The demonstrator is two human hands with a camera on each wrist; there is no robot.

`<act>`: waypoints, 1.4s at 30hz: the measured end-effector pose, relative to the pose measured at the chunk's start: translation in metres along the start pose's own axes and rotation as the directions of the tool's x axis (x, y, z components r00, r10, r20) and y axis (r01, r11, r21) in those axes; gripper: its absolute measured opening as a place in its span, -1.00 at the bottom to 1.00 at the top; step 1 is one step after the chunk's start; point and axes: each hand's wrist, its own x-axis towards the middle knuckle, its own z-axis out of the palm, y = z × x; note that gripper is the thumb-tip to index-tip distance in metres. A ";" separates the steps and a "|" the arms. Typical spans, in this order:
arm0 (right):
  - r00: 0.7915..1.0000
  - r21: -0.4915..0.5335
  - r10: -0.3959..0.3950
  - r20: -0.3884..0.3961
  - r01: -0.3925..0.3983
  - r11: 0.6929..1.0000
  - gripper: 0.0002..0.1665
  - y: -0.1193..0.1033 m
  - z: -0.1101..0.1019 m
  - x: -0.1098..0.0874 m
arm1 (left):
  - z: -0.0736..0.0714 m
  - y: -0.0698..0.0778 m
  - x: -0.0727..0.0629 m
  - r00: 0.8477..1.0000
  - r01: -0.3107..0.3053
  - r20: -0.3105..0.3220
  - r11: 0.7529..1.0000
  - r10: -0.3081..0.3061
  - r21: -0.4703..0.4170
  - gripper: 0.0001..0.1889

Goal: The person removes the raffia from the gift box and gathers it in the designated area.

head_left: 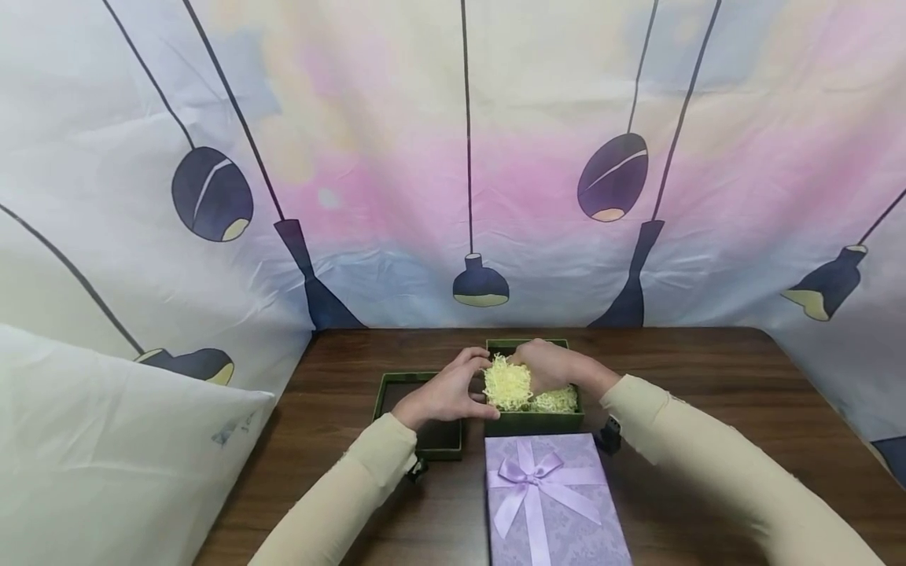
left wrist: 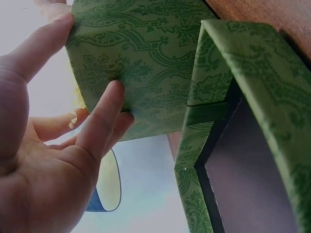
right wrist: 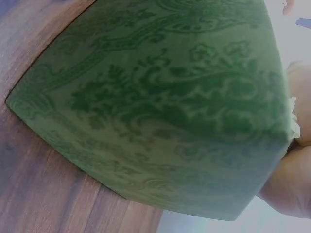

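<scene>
A green patterned box stands open toward the back of the table. Pale yellow shredded paper bulges up at its left side, and a lower clump fills its right front. My left hand is at the box's left wall; in the left wrist view, its spread fingers reach along the green side and rim. From above, my right hand reaches into the box beside the raised shreds. Its fingertips are hidden, so I cannot tell whether they grip the paper.
Left of the box lies a shallow green-edged lid with a dark inside, partly under my left hand. A lilac gift box with a ribbon bow sits in front. Behind the wooden table hangs a lamp-print cloth; a white cushion-like shape is at left.
</scene>
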 end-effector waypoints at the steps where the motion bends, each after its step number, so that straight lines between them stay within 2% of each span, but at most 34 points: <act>1: 1.000 -0.005 0.008 -0.003 -0.008 1.000 -0.37 0.000 0.001 -0.001 | 0.001 0.000 0.000 1.000 -0.002 0.006 1.000 0.002 0.001 -0.10; 5: 1.000 0.000 -0.006 -0.027 0.006 1.000 -0.36 0.001 0.001 -0.002 | 0.001 -0.003 0.000 1.000 -0.001 0.004 0.999 0.000 0.040 -0.09; 10: 0.992 -0.032 -0.064 -0.113 0.060 0.998 -0.44 0.003 -0.003 -0.003 | -0.002 -0.004 0.000 0.999 -0.020 -0.030 0.990 0.025 0.142 -0.10; 16: 0.989 -0.049 -0.053 -0.141 0.046 0.998 -0.41 0.004 -0.003 -0.010 | 0.002 -0.005 0.001 1.000 -0.019 -0.004 0.992 0.019 0.127 -0.09; 23: 0.968 -0.028 -0.049 -0.246 0.043 0.999 -0.39 0.010 -0.002 -0.018 | 0.001 -0.004 0.001 0.999 -0.022 -0.025 0.980 0.028 0.198 -0.07; 28: 0.964 0.001 -0.006 -0.266 0.006 1.000 -0.33 0.013 -0.004 -0.022 | 0.000 -0.003 0.003 1.000 0.001 -0.014 0.982 0.002 0.191 -0.04; 32: 0.958 0.013 0.004 -0.286 -0.001 1.000 -0.37 0.017 -0.008 -0.020 | -0.004 -0.002 0.005 1.000 0.003 -0.009 0.979 -0.001 0.202 -0.04; 37: 0.936 0.027 0.022 -0.350 -0.013 1.000 -0.38 0.018 -0.015 -0.021 | -0.007 -0.001 0.009 0.999 -0.022 -0.024 0.993 0.025 0.117 -0.11; 42: 0.940 0.063 0.053 -0.337 -0.033 0.997 -0.37 0.017 -0.014 -0.027 | -0.003 -0.003 0.006 1.000 -0.004 0.008 0.997 0.004 0.082 -0.12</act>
